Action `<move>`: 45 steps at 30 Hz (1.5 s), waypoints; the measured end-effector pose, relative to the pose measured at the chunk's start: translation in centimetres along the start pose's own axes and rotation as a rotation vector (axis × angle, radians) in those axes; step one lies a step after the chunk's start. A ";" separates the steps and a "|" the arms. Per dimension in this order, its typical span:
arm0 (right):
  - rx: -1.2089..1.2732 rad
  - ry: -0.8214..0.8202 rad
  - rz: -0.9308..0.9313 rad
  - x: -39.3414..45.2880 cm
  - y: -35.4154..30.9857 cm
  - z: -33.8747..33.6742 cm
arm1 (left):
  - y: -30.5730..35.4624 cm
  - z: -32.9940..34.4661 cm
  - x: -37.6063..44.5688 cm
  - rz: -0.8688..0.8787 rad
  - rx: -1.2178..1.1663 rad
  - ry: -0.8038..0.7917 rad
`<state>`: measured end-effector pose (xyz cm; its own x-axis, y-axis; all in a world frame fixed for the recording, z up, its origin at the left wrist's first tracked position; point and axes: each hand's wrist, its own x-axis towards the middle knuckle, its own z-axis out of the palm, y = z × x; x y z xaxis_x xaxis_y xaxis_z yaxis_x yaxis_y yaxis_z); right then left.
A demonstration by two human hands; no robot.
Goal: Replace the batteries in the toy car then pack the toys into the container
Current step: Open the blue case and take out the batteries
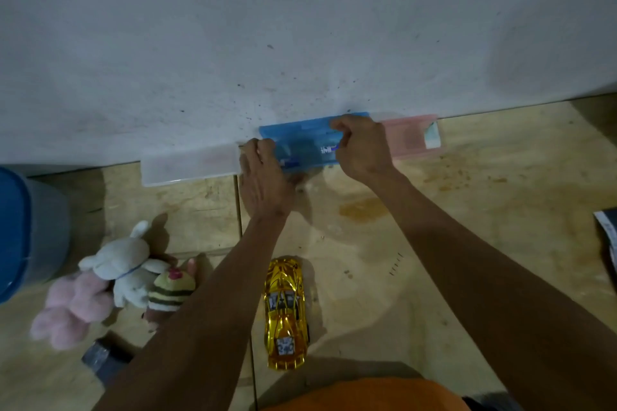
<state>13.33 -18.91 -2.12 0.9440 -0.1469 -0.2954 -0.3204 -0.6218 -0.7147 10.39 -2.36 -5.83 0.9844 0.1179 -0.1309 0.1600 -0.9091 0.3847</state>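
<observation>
Three flat plastic boxes are seen in a row along the foot of the wall: one clear box (188, 167) at the left, one blue box (302, 140) in the middle and one pink box (414, 136) at the right. The blue box is held by both hands. The left hand (263, 177) is laid on its left end with the fingers curled over the edge. The right hand (362, 147) is closed around its right end, the fingers bent over the far rim. What lies inside cannot be told.

One golden toy car (285, 312) is placed on the tiled floor (450, 203) between the two forearms, near the person. Three soft toys are lying together at the left: one white rabbit (128, 265), one pink plush (75, 309) and one striped plush (172, 290). One blue container (20, 227) is standing at the left edge.
</observation>
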 end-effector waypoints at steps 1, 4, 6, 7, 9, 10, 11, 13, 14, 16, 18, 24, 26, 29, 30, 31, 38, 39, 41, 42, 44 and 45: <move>-0.109 -0.012 -0.022 -0.1 0.1 -0.3 | -0.2 0.0 0.0 0.023 0.032 -0.029; -0.352 -0.089 -0.031 -0.8 0.2 -0.3 | -1.1 0.1 0.6 0.041 0.082 -0.103; -0.452 -0.122 -0.047 -1.4 0.2 0.3 | -1.6 0.1 0.8 0.042 0.079 -0.113; -0.507 -0.133 -0.053 -1.7 0.0 0.6 | -1.7 0.2 0.9 0.050 0.078 -0.112; -0.630 -0.152 -0.063 -2.0 -0.3 1.4 | -1.7 0.1 1.1 0.057 0.069 -0.113; -0.683 -0.151 -0.071 -2.0 -0.4 1.8 | -1.6 0.1 1.2 0.050 0.061 -0.116; -0.720 -0.140 -0.070 -1.8 -0.3 2.2 | -1.5 0.1 1.2 0.040 0.051 -0.119; -0.756 -0.090 -0.042 -1.6 0.0 2.7 | -1.4 0.1 1.2 0.028 0.037 -0.124; -0.773 -0.073 -0.039 -1.6 0.2 3.0 | -1.4 0.1 1.2 0.027 0.033 -0.125; -0.827 -0.089 -0.052 -1.5 0.2 3.5 | -1.4 0.1 1.1 0.029 0.027 -0.122; -0.878 -0.089 -0.074 -1.3 0.2 3.9 | -1.4 0.1 1.1 0.025 0.016 -0.116; -0.932 -0.101 -0.048 -0.8 0.4 4.9 | -1.3 -0.1 1.1 0.022 0.020 -0.129; -0.932 -0.097 -0.047 -0.8 0.0 4.9 | -1.4 0.0 1.2 0.025 0.026 -0.122; -0.867 -0.081 -0.021 -0.7 -0.5 4.5 | -1.5 0.1 1.3 0.020 0.016 -0.119; -0.836 -0.081 -0.008 -0.6 -0.4 4.5 | -1.5 0.1 1.3 0.022 0.015 -0.119; -0.812 -0.085 0.008 -0.6 -0.1 4.5 | -1.5 0.1 1.3 0.025 0.016 -0.118; -0.727 -0.011 0.063 -0.6 0.4 4.2 | -1.3 0.0 1.2 0.023 0.008 -0.121; -0.717 -0.009 0.029 -0.5 0.5 4.2 | -1.3 -0.1 1.2 0.023 0.006 -0.122; -0.655 -0.018 -0.025 -0.6 0.8 4.3 | -1.1 -0.3 1.1 0.022 -0.002 -0.127; -0.597 -0.016 -0.022 -0.7 1.0 4.3 | -1.0 -0.4 1.1 0.024 -0.008 -0.131; -0.463 0.013 -0.006 -0.7 1.5 4.1 | -0.9 -0.6 1.0 0.029 -0.015 -0.134; -0.419 0.025 -0.026 -0.6 1.8 4.0 | -0.9 -0.7 1.0 0.030 -0.014 -0.135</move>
<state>11.81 -16.82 -5.78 0.9545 -0.1426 -0.2618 -0.2418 -0.8838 -0.4005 11.25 -1.13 -5.68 0.9699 0.0353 -0.2408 0.1329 -0.9056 0.4028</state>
